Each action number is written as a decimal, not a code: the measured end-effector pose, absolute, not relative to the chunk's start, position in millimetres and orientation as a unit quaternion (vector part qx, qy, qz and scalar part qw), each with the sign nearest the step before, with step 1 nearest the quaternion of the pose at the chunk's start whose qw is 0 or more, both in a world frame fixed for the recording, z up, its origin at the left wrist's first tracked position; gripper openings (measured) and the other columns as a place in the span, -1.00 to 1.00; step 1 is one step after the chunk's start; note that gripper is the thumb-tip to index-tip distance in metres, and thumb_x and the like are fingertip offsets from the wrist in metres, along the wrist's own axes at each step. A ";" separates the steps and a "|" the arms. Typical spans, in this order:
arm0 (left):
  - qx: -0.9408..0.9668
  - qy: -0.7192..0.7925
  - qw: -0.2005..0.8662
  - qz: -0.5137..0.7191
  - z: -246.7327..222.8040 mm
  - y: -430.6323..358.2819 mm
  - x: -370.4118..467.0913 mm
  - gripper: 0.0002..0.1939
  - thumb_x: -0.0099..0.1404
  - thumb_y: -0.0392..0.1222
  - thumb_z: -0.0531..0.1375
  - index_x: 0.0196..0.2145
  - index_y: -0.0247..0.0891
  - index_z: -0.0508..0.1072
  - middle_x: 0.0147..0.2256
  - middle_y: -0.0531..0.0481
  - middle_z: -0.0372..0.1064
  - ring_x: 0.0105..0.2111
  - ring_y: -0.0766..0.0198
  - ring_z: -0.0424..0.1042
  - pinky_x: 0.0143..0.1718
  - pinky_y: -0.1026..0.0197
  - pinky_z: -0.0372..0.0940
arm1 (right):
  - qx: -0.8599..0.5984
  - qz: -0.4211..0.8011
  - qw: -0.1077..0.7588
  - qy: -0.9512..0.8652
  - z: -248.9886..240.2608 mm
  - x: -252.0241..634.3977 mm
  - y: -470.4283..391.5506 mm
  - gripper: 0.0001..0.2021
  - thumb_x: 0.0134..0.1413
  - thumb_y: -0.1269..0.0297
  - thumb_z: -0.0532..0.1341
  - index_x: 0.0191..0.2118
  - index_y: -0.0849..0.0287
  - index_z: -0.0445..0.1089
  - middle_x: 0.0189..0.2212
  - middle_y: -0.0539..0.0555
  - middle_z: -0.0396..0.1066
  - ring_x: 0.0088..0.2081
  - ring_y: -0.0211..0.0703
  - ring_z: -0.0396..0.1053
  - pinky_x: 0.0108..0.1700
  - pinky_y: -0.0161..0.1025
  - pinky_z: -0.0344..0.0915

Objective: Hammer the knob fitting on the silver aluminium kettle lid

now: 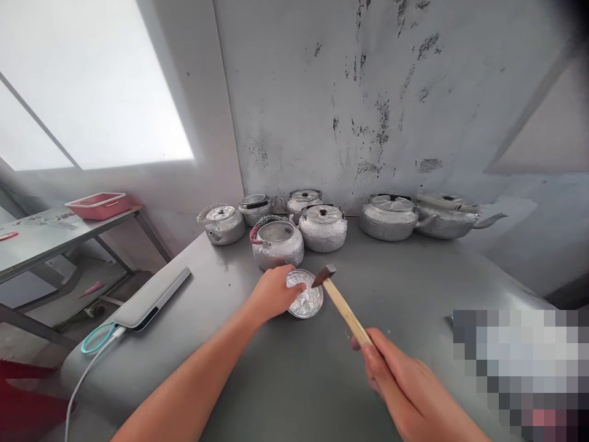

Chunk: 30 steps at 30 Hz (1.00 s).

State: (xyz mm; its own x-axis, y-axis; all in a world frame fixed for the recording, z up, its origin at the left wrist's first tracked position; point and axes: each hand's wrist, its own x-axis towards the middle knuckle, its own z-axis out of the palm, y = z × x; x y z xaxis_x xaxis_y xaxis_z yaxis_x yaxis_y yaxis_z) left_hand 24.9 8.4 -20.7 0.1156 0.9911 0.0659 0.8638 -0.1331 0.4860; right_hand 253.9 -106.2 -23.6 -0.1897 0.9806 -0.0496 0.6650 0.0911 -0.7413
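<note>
My left hand (277,290) grips the left edge of a round, silvery metal lid (307,301), its thumb over the top face. My right hand (384,362) is closed round the wooden handle of a hammer (347,312). The dark hammer head (324,275) is at the lid's upper right side; whether it touches the lid I cannot tell. Just behind the lid stands a dented kettle (278,248) without a lid, its handle wrapped in red and dark cord.
Several more metal kettles (323,233) line the back of the grey table (294,393) by the wall. On the left lies a grey-white device (150,301) with a cable. A pink basket (99,206) sits on another table. A blurred patch covers the lower right.
</note>
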 end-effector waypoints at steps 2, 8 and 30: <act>0.728 0.638 0.166 0.190 -21.3 8.6 24.3 -0.65 0.32 0.06 0.14 -0.06 -0.18 0.46 -0.04 -0.12 0.49 -0.01 -0.01 0.44 -0.12 0.16 0.29 | -0.588 0.327 0.243 -0.699 -24.2 253.8 -106.9 -0.61 0.35 -0.05 -0.17 -0.36 -0.01 0.22 -0.49 0.00 0.41 -0.44 -0.09 0.37 -0.37 -0.24 0.28; 0.727 0.640 0.165 0.187 -24.6 9.5 23.2 -0.63 0.32 0.07 0.13 -0.04 -0.20 0.44 -0.03 -0.14 0.48 0.00 -0.04 0.43 -0.12 0.14 0.28 | -0.585 0.342 0.253 -0.690 -21.2 250.6 -107.8 -0.61 0.33 -0.06 -0.12 -0.40 0.01 0.24 -0.55 -0.03 0.34 -0.50 -0.13 0.31 -0.42 -0.26 0.27; 0.718 0.649 0.176 0.180 -23.6 8.6 22.5 -0.54 0.31 0.11 0.12 0.05 -0.18 0.41 0.06 -0.14 0.44 0.07 -0.07 0.39 -0.08 0.12 0.27 | -0.584 0.444 0.270 -0.624 -13.7 247.9 -103.3 -0.63 0.27 -0.09 -0.03 -0.43 0.03 0.23 -0.65 -0.11 0.20 -0.62 -0.24 0.15 -0.60 -0.32 0.15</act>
